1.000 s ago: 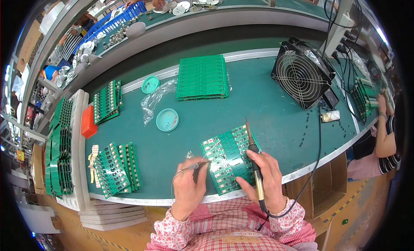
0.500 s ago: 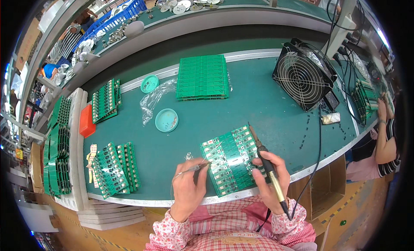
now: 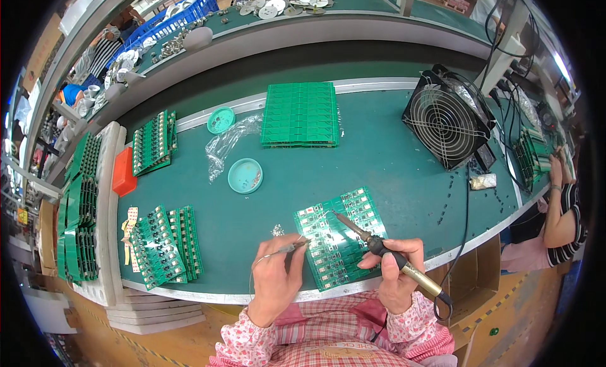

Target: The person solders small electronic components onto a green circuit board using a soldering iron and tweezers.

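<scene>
A green circuit board panel point(image 3: 341, 247) with rows of small parts lies near the table's front edge. My right hand point(image 3: 398, 272) is closed around a soldering iron point(image 3: 394, 256) with a dark grip and brass-coloured handle; its tip points left over the panel's upper middle. Whether the tip touches the board I cannot tell. At the panel's left edge, my left hand point(image 3: 276, 275) pinches a thin silvery pointed tool point(image 3: 284, 248), its point at the board. A fine wire-like line curves back from that tool. Tiny pale parts point(image 3: 277, 230) lie in a small heap just beyond this hand.
Stacked green panels point(image 3: 300, 114) lie at the back. Two teal dishes point(image 3: 245, 176) and clear plastic film point(image 3: 221, 149) sit left of centre. More boards point(image 3: 158, 247) and a red box point(image 3: 124, 171) stand left. A black fan point(image 3: 442, 121) is at right; a co-worker's arm point(image 3: 555, 206) shows beyond.
The soldering iron's tip has swung left and down, from the panel's top right corner to over its upper middle. My left hand has stayed nearly still. The whole view has shifted slightly.
</scene>
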Motion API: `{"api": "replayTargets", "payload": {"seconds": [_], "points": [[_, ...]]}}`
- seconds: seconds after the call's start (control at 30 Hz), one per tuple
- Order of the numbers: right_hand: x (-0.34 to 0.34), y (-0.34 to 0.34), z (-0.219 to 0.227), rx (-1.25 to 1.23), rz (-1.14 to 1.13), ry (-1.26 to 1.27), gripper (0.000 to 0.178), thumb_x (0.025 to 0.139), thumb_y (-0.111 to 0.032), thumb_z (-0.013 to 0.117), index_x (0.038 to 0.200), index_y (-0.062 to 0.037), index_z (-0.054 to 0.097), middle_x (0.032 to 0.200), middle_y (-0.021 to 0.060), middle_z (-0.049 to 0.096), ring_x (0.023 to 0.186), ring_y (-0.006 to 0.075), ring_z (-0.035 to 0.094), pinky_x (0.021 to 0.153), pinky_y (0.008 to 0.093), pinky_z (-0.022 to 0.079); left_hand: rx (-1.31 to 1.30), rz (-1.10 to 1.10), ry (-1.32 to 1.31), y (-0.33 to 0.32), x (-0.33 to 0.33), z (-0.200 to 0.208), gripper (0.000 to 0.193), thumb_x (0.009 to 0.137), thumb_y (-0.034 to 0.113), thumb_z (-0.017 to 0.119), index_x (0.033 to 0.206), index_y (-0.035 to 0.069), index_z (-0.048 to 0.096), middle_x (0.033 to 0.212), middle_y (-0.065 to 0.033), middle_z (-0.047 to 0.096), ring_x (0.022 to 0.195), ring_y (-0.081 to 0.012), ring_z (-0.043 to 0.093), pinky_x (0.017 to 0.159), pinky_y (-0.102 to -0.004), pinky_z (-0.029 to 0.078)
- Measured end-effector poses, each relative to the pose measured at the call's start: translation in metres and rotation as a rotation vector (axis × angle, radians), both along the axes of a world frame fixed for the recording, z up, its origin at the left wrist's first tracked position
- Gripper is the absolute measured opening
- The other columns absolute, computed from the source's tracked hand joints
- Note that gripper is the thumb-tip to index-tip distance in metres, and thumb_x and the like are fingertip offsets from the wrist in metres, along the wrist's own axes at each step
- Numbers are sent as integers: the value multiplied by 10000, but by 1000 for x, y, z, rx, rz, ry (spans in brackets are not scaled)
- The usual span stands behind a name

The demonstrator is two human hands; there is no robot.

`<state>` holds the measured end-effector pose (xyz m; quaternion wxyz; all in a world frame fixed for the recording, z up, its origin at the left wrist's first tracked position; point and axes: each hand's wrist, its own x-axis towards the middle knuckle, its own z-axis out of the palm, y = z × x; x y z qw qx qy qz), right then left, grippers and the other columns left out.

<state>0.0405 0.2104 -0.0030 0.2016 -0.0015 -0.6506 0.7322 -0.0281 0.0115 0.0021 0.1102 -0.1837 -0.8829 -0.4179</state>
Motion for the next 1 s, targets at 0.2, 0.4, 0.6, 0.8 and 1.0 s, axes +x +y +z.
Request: {"api": "replayTargets", "payload": {"seconds": [0.2, 0.4, 0.6, 0.8, 1.0], "points": [[-2, -1, 2, 7, 13, -21, 238, 1017, -136, 573, 1164, 1, 445, 989, 176, 686, 846, 199, 707, 775, 345, 576, -4, 2, 2, 0, -1, 0, 97, 875, 5, 682, 971, 25, 685, 986, -97, 716, 864, -299, 662, 792, -373, 507], [-4, 0, 2, 8, 30, -13, 236, 1013, -127, 574, 1164, 3, 447, 977, 174, 688, 847, 200, 707, 771, 340, 574, -2, 1, -3, 1, -2, 2, 100, 873, 1, 680, 970, 25, 686, 983, -96, 716, 872, -302, 660, 794, -376, 505], [-4, 0, 3, 9, 28, -10, 230, 1011, -120, 575, 1160, 8, 457, 986, 174, 689, 831, 189, 707, 761, 332, 573, -12, 9, 10, 1, -1, 1, 183, 830, -11, 730, 1004, 42, 704, 1005, -83, 721, 883, -301, 663, 788, -376, 519], [1, 2, 2, -18, -7, -38, 198, 984, -117, 587, 1106, 17, 507, 937, 159, 701, 753, 160, 697, 700, 298, 569, 4, 9, 22, 1, -1, 0, 185, 829, -9, 732, 1004, 43, 705, 1002, -84, 721, 874, -306, 660, 782, -381, 521], [-2, 2, 8, 96, 18, -169, 143, 945, -97, 621, 1018, 16, 575, 742, 82, 683, 604, 107, 651, 545, 251, 499, 9, 2, 17, 1, -1, 0, 111, 872, -3, 687, 979, 28, 682, 987, -95, 712, 874, -293, 661, 794, -369, 512]]}}
